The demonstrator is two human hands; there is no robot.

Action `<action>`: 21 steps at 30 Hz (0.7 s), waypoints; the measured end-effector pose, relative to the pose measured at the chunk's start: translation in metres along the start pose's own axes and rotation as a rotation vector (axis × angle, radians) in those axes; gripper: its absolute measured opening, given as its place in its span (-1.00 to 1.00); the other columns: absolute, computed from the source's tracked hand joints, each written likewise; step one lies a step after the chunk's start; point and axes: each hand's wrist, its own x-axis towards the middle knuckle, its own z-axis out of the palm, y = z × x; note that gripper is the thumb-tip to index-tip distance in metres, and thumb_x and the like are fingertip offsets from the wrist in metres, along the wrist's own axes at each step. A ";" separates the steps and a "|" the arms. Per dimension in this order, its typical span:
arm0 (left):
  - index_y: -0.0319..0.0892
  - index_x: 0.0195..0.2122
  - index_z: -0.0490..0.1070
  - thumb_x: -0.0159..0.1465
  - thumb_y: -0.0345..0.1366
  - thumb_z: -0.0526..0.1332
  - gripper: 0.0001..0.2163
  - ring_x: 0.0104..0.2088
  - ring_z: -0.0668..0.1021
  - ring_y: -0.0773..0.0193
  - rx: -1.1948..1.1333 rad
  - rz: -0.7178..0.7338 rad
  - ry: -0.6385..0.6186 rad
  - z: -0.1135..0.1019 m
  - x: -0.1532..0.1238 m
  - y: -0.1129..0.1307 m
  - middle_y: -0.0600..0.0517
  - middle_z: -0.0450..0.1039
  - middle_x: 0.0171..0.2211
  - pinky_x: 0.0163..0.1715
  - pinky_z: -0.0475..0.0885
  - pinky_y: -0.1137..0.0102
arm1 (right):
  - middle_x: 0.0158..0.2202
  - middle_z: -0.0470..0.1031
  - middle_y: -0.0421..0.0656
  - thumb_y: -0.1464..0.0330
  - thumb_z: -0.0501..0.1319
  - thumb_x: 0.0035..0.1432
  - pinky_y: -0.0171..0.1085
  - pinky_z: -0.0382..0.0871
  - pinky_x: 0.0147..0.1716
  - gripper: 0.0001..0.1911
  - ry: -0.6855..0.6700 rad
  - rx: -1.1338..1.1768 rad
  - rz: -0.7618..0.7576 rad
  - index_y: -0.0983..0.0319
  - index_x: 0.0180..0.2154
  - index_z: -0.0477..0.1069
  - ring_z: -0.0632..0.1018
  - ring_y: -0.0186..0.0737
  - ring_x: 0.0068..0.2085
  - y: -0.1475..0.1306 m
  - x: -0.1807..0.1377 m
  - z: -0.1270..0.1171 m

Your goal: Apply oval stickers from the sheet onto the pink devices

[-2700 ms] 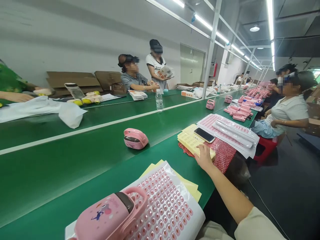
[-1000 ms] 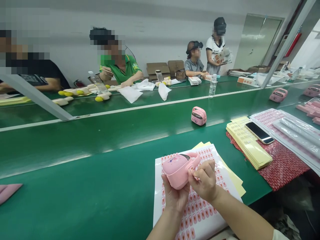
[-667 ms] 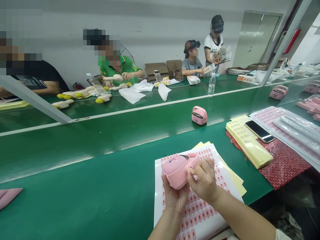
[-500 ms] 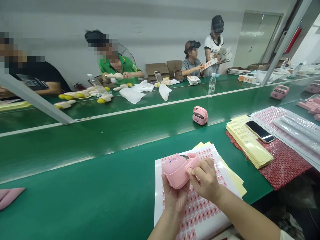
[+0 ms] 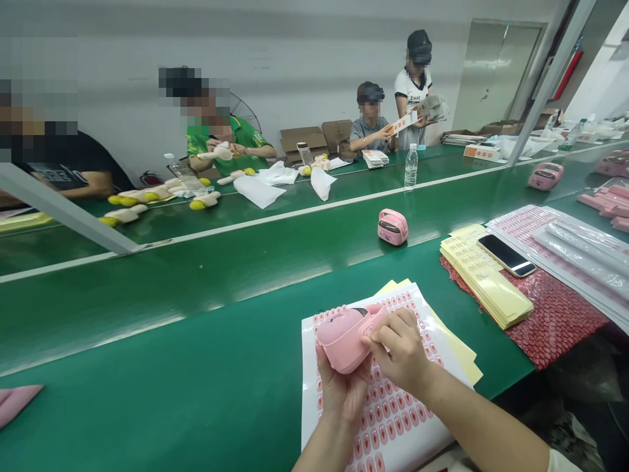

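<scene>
My left hand (image 5: 344, 390) is wrapped round the underside of a pink toy case with a handle (image 5: 344, 334), holding it above a white sheet of small pink stickers (image 5: 393, 419). My right hand (image 5: 400, 351) is pinched with its fingertips pressed against the case's side near the handle; whatever is between them is too small to make out. Yellow backing sheets (image 5: 462, 357) stick out from under the sticker sheet.
A second pink case (image 5: 392, 227) sits on the green belt (image 5: 196, 275) ahead. To the right lie a stack of yellow sheets (image 5: 484, 282), a phone (image 5: 506, 255), red mesh (image 5: 555, 321) and bagged sticker sheets (image 5: 580, 252). Several people work across the belt with plush toys; a water bottle (image 5: 411, 167) stands there.
2.7 s ago my right hand reached to the yellow stack at the right. It then came back to the case, which my left hand lifted. Over the last second only small shifts.
</scene>
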 end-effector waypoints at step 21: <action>-0.02 0.23 -0.05 0.25 -0.09 0.05 -0.46 0.08 0.36 0.05 -0.017 0.116 0.016 -0.012 0.002 0.015 -0.09 0.29 0.11 0.01 0.33 0.24 | -0.35 0.38 -0.13 0.25 0.04 0.19 -0.28 0.21 -0.40 -0.79 -0.529 0.208 -0.314 0.21 -0.27 0.38 0.31 -0.28 -0.40 -0.010 -0.059 -0.033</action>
